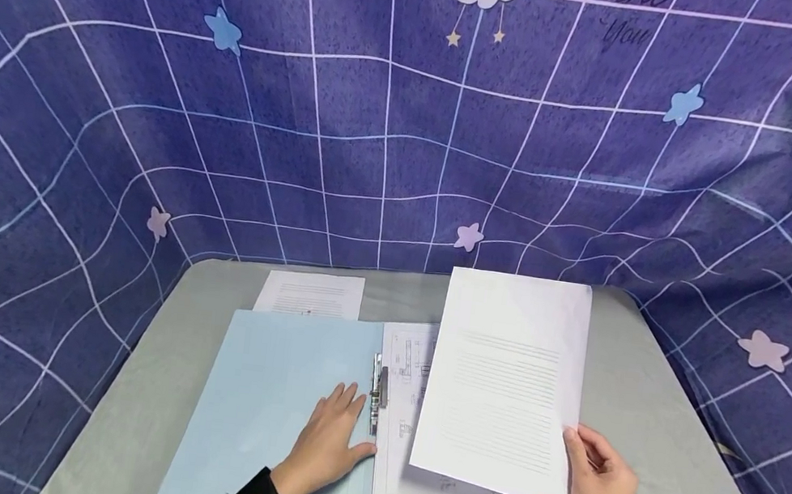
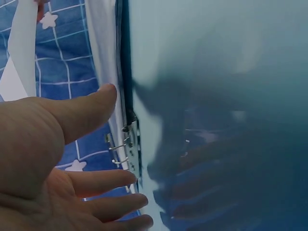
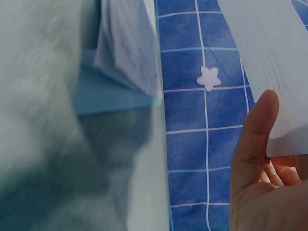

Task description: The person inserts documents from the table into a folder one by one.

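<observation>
A light-blue folder (image 1: pixel 280 364) lies spread on the table with a metal clip (image 1: pixel 377 396) along its fold. Pages with line drawings (image 1: pixel 400 435) lie on its right side. My left hand (image 1: pixel 328 443) is over the blue cover, fingers straight, its fingertips and thumb right by the clip; the left wrist view shows the same hand (image 2: pixel 72 159) beside the clip's metal prongs. My right hand (image 1: pixel 599 486) pinches the lower right edge of a printed white sheet (image 1: pixel 503 398), raised and tilted above the folder's pages. In the right wrist view the thumb lies on the sheet (image 3: pixel 284 96).
Another printed sheet (image 1: pixel 310 294) lies behind the folder, partly covered by its top edge. The table wears a grey cloth (image 1: pixel 129 404). A blue-purple curtain (image 1: pixel 391 157) with grid lines and stars hangs around the back and sides.
</observation>
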`<state>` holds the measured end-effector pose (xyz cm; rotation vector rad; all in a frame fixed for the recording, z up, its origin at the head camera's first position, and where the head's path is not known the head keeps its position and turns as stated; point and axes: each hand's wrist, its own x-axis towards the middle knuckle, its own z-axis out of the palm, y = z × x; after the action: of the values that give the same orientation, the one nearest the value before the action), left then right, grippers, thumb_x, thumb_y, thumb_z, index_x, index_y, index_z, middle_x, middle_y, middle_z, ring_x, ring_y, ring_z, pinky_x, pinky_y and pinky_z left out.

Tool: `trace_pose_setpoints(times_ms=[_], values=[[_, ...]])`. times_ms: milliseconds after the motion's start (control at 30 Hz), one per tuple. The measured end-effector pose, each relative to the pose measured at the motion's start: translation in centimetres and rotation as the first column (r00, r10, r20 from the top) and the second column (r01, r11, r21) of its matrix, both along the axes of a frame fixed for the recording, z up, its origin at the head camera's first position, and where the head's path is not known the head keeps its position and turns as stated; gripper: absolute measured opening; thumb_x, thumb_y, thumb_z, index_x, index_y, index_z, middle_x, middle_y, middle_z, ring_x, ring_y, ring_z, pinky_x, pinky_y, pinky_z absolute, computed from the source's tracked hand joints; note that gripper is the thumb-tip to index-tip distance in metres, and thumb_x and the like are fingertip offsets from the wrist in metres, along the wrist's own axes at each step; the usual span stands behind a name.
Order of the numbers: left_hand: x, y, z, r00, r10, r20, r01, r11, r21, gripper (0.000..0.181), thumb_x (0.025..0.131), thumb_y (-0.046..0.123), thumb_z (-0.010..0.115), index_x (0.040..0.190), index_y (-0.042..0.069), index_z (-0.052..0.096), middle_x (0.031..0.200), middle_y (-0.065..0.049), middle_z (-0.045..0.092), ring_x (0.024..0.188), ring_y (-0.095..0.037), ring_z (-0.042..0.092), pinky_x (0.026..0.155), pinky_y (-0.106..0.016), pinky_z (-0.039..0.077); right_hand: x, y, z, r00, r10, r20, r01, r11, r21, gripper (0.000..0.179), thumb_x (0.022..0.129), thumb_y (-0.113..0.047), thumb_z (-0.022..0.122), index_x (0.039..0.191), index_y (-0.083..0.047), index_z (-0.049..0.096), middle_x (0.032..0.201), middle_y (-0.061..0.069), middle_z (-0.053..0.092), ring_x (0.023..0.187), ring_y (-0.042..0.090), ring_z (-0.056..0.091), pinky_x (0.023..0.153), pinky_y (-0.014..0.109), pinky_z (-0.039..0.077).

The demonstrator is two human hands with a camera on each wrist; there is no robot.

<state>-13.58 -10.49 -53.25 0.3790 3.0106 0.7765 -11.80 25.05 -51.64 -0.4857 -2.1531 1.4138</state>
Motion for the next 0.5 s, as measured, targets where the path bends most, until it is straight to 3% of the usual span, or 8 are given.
trace_pose_setpoints(times_ms=[67,300,500], values=[[0.1,0.0,-0.3,1.000,0.007,-0.007,-0.007,1.000,-0.023,0.078,0.075,0.039,0.082,0.133,-0.006,0.055,0.146,-0.030,0.040,0.138,-0.048,0.030,0.106,-0.067,0.025,0.1,0.3,-0.1,1.000,-0.002,0.013,0.002,1.000,0.020,0.020,0.089,-0.015,0.074,0.100,0.001,0.074,0.073,-0.016,0.068,0.059,-0.003,0.062,0.051,0.014,0.049],[0.3,0.1,-0.7,1.000,0.001,0.003,-0.001,0.998,-0.058,0.074,0.075,0.038,0.082,0.132,-0.003,0.057,0.147,-0.029,0.039,0.138,-0.049,0.030,0.104,-0.069,0.026,0.5,1.1,-0.7,0.998,0.006,0.069,-0.012,0.996,0.088,0.020,0.089,-0.014,0.072,0.102,0.002,0.073,0.083,0.015,0.073,0.057,-0.002,0.061,0.049,0.015,0.048],[0.5,0.1,-0.6,1.000,-0.001,0.007,0.002,0.997,-0.083,0.073,0.076,0.037,0.083,0.132,-0.003,0.058,0.147,-0.029,0.039,0.138,-0.048,0.031,0.104,-0.069,0.027,0.8,1.2,-1.3,0.997,0.023,0.080,-0.031,0.994,0.103,0.021,0.090,-0.014,0.072,0.102,0.004,0.073,0.083,0.019,0.072,0.055,-0.001,0.059,0.047,0.015,0.046]])
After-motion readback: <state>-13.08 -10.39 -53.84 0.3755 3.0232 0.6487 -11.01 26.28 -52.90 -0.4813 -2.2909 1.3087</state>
